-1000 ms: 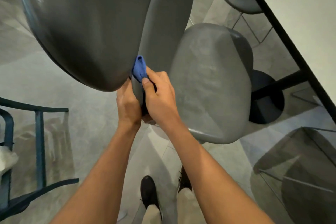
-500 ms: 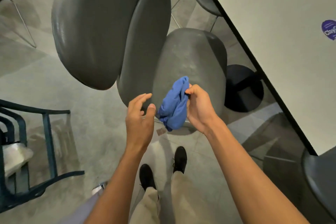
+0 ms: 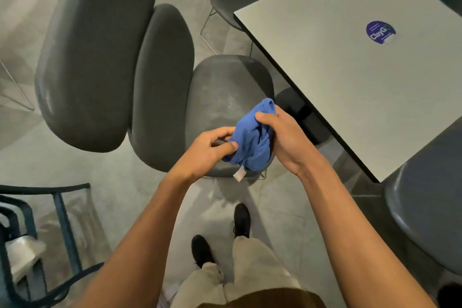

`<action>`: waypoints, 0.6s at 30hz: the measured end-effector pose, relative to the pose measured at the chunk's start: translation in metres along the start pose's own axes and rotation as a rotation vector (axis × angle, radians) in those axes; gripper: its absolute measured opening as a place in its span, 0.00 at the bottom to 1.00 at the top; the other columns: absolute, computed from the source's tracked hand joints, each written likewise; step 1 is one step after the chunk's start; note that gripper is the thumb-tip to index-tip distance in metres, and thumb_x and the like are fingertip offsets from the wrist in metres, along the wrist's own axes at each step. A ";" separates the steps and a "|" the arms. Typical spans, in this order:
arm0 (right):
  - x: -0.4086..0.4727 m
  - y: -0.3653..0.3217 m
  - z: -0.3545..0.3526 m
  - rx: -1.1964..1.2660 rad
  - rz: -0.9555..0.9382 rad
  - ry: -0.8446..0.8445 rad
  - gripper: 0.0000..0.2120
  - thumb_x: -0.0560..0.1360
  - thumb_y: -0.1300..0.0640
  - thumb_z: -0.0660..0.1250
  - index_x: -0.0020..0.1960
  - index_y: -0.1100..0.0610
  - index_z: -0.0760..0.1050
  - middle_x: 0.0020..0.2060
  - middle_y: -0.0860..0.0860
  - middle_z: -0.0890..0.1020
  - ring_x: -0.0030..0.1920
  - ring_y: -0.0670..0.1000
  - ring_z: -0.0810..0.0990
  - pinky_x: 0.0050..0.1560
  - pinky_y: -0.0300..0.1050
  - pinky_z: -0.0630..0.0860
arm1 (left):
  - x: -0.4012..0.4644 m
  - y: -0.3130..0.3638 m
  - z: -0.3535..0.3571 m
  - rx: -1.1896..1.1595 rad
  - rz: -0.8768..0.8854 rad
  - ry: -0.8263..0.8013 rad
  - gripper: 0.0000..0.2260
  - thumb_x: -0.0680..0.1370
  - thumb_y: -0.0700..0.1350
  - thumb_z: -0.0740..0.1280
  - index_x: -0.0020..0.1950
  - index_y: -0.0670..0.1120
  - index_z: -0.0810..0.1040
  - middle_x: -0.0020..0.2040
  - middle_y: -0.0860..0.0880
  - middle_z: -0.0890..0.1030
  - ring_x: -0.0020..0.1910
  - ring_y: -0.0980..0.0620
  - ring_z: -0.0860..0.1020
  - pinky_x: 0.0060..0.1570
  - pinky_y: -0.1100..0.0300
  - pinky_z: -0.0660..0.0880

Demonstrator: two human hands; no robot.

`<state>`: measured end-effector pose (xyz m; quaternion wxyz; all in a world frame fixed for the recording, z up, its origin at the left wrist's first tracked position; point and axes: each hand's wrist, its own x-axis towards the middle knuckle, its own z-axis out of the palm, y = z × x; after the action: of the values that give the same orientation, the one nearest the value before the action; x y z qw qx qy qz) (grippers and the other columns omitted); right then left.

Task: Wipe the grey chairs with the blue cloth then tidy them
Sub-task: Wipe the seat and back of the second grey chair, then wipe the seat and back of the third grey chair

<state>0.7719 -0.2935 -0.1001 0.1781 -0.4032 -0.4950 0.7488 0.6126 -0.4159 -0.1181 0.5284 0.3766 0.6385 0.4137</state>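
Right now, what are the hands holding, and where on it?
The blue cloth, bunched: the right hand grips its upper right side, the left hand pinches its left edge.

Blue cloth [image 3: 250, 140]; grey chairs [image 3: 225, 97]; purple sticker [image 3: 380, 32].

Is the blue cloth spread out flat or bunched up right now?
Bunched up. The blue cloth hangs crumpled between the left hand and right hand, its white tag dangling.

round purple sticker [image 3: 381, 32] on the grey table [image 3: 350, 77], far right, reading "clayg" in white letters, last part blurred; smaller print above and below too small to read. white tag [image 3: 239, 174] on the blue cloth [image 3: 250, 140], nothing legible.
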 end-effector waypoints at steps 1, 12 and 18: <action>-0.001 -0.005 -0.005 0.000 -0.004 0.012 0.07 0.79 0.56 0.65 0.54 0.59 0.74 0.47 0.55 0.82 0.52 0.54 0.82 0.57 0.53 0.78 | 0.002 0.003 0.002 0.030 -0.014 -0.008 0.11 0.80 0.45 0.69 0.62 0.51 0.83 0.55 0.47 0.85 0.53 0.47 0.84 0.57 0.54 0.79; -0.006 -0.032 -0.018 -0.027 -0.040 0.220 0.09 0.73 0.57 0.60 0.43 0.63 0.68 0.40 0.54 0.71 0.44 0.53 0.68 0.48 0.53 0.67 | 0.025 0.020 0.001 0.279 0.082 0.222 0.01 0.79 0.46 0.71 0.48 0.52 0.82 0.53 0.56 0.80 0.51 0.56 0.80 0.55 0.54 0.79; -0.001 -0.043 0.008 -0.125 -0.094 0.409 0.09 0.79 0.55 0.60 0.44 0.58 0.75 0.38 0.51 0.78 0.41 0.49 0.76 0.46 0.49 0.72 | 0.037 0.048 -0.041 0.296 0.135 0.211 0.03 0.79 0.47 0.72 0.47 0.55 0.84 0.40 0.56 0.85 0.41 0.56 0.82 0.42 0.62 0.78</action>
<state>0.7607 -0.2796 -0.0603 0.2841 -0.5336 -0.5122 0.6101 0.5685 -0.3695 -0.0829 0.3683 0.4468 0.7175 0.3872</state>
